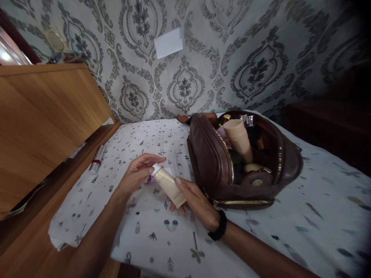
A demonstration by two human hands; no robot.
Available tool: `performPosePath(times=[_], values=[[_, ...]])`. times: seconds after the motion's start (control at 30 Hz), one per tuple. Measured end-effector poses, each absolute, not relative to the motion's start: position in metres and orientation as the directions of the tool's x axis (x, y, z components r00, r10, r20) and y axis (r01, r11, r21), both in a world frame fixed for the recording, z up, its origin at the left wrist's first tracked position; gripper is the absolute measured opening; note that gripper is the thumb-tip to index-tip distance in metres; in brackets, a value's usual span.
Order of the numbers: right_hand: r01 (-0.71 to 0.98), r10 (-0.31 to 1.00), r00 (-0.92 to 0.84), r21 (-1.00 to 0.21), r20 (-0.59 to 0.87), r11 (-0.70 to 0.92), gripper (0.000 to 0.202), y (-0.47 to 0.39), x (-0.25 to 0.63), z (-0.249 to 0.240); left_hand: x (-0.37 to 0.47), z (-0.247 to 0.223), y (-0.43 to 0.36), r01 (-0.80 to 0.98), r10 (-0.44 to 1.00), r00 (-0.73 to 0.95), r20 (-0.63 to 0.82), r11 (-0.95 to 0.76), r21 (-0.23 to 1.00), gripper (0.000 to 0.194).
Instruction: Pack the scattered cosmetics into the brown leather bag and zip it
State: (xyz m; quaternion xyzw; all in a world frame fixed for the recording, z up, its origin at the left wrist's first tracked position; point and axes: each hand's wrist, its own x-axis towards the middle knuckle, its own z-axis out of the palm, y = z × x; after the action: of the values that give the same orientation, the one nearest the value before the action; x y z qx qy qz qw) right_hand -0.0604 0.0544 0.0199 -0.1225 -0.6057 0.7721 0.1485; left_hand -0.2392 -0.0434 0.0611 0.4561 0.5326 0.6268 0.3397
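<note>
A cream-coloured tube [169, 187] with a white cap lies tilted in my right hand [194, 199], my fingers beneath it and my thumb along its side. My left hand [139, 172] is at the capped end, thumb tip against the cap and index finger stretched out beyond it. Its other fingers are partly hidden. Behind the tube shows a small purple and white thing [150, 179], mostly covered. Right of my hands stands an unzipped brown leather bag [207, 154]. Inside it are a beige bottle or tube [238, 139], a gold-topped item and a silver-topped one.
A silver tube with a red band [97, 159] lies at the left on the patterned white cloth [139, 139]. Beyond it rises a wooden cabinet panel [49, 127]. Patterned wallpaper with a white paper [168, 43] on it forms the back.
</note>
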Motion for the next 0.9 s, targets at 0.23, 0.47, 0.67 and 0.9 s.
performPosePath(times=[0.23,0.47,0.67,0.9], values=[[-0.084,0.378,-0.926,-0.975,0.000,-0.204,0.058,0.0546,-0.0591,0.0238,-0.2364,0.0593,-0.0429,-0.001,0.899,-0.375,0.225,-0.242,0.970,0.028],[-0.078,0.356,-0.935,-0.984,0.017,-0.160,0.060,0.0549,-0.0599,0.0201,-0.2364,0.0597,-0.0428,-0.040,0.910,-0.354,0.219,-0.248,0.968,0.031],[-0.090,0.374,-0.927,-0.977,0.011,-0.193,0.058,0.0549,-0.0600,0.0200,-0.2328,0.0614,-0.0436,-0.028,0.932,-0.280,0.232,-0.249,0.968,0.036],[-0.098,0.375,-0.927,-0.976,0.019,-0.194,0.059,0.0558,-0.0614,0.0170,-0.2363,0.0531,-0.0394,0.229,0.870,-0.462,0.172,-0.071,0.971,0.041]])
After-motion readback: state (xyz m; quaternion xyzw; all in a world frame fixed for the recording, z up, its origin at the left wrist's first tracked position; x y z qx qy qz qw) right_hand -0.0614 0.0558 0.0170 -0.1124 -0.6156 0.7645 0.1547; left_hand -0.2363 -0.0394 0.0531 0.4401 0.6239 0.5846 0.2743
